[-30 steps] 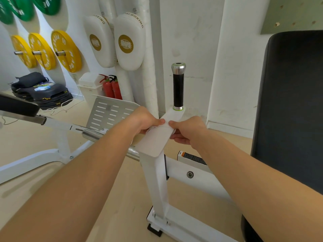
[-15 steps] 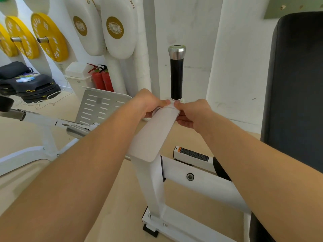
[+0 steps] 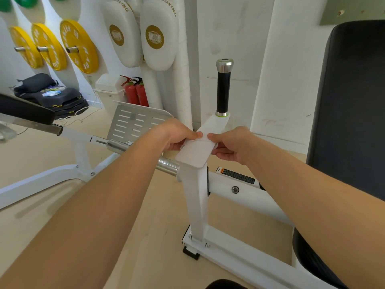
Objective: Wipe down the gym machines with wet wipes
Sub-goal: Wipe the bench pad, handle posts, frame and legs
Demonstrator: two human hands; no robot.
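Hands: left hand [image 3: 177,135] and right hand [image 3: 231,144] both pinching wet wipe [image 3: 194,153] over white machine arm [image 3: 196,163]
Change: hands slid back down from handle [image 3: 223,90]

Wet wipe hidden under both hands' fingers [image 3: 188,136], black pad [image 3: 354,113] cut off right

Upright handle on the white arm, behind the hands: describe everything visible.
The handle stands upright at the far end of the white arm. It has a black, matte-looking grip, a silvery metal cap with a dark centre on top, and a metal collar with a thin green ring at its base. Nothing touches it. The left hand and right hand sit lower, pinching what looks like a white wipe on the arm.
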